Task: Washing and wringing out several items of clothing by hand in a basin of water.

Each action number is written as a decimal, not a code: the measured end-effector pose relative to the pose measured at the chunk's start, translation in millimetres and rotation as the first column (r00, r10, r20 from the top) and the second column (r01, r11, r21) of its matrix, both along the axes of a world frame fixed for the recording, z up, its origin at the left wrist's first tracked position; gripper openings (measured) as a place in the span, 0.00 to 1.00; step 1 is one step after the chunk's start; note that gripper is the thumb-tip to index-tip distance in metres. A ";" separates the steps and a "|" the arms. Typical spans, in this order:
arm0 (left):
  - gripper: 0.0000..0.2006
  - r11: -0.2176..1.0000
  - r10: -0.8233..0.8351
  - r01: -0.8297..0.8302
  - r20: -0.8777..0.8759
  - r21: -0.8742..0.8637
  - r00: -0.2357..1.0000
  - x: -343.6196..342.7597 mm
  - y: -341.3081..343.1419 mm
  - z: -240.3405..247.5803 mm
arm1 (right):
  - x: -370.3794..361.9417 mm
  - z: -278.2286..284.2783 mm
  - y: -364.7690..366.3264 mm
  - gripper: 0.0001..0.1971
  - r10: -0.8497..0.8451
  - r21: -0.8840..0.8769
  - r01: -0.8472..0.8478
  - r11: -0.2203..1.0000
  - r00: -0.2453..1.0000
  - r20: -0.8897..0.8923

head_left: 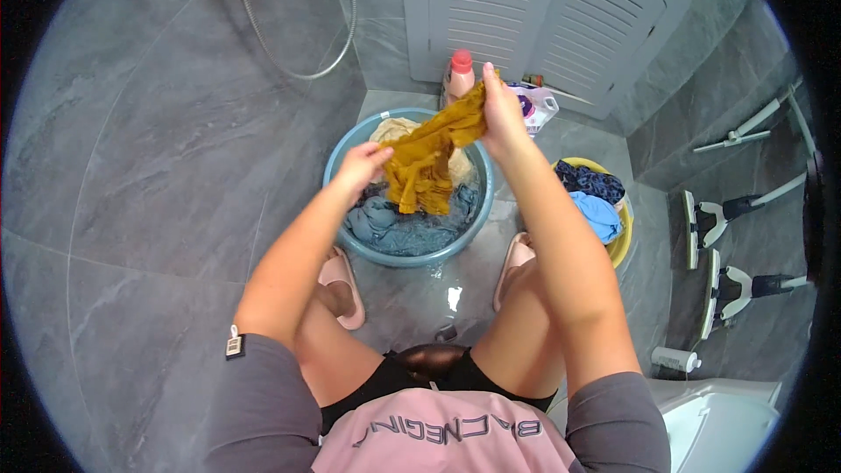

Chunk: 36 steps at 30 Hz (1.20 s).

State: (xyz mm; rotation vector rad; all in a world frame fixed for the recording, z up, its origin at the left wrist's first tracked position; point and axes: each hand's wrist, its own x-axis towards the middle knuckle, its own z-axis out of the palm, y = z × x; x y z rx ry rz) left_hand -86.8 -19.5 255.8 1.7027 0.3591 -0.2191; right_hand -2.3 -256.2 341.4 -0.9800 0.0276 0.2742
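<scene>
A wet mustard-yellow garment [429, 162] is stretched between my two hands above a round blue basin [412, 258]. My left hand [361, 165] pinches its left end, over the basin's left side. Higher up and to the right, my right hand [501, 114] grips the other end, thumb pointing up. The cloth's lower part hangs down over the basin. Inside the basin, blue-grey clothes [399, 226] lie in water, and a cream cloth [396, 129] rests near the far rim, partly hidden behind the yellow garment.
To the right stands a yellow basin [624, 245] with dark patterned and light blue clothes. A pink bottle with a red cap [461, 61] and a white-and-purple bag [539, 109] stand beyond my basin, before a grey louvred cabinet [491, 0]. Mops [731, 289] lean at the right wall.
</scene>
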 end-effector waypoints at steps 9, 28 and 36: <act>0.10 0.978 -0.025 -0.025 0.238 0.205 0.971 23.0 -6.2 55.7 | 21.7 -57.8 -17.7 0.37 0.446 -0.904 0.123 0.409 0.838 0.316; 0.09 0.817 -0.382 0.056 0.465 0.575 0.799 -2.6 -12.4 119.5 | 3.5 -114.3 28.5 0.21 0.783 -0.986 -0.056 0.155 0.615 0.088; 0.17 0.229 -0.089 0.107 -0.088 0.968 0.992 -15.5 73.8 61.8 | 23.9 -84.4 12.9 0.14 0.475 -0.762 -0.130 0.634 0.843 0.251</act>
